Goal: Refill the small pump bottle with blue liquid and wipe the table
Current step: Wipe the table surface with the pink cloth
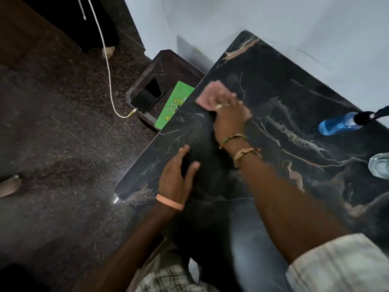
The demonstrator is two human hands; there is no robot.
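Pink cloth (207,94) lies flat on the black marbled tabletop (280,85), close to its left edge and toward the far end. The right hand (230,118) is on top of it, and its grip is loose and open: the fingers lie stretched across the cloth and press it down, with no sign of them curling round it. Blur over the hand and cloth suggests a wiping stroke under way. The left hand (175,182) rests open on the tabletop near the front left corner, fingers spread and holding nothing, and seems only to brace. The small pump bottle (336,124) is well apart from the cloth, off to the right. It shows blue liquid inside, so the refill looks done and wiping is the step in hand. In this view the bottle's long axis runs left to right, base toward the wiping hand and black pump head pointing away; the wide lens leaves it unclear whether it stands or leans. Most of the bare surface lies between cloth and bottle, so the next strokes probably run rightward. The right hand is the nearer of the 2 to the bottle and to the clear glass container (380,165) beside it, and would have to stop short of both or lift them.
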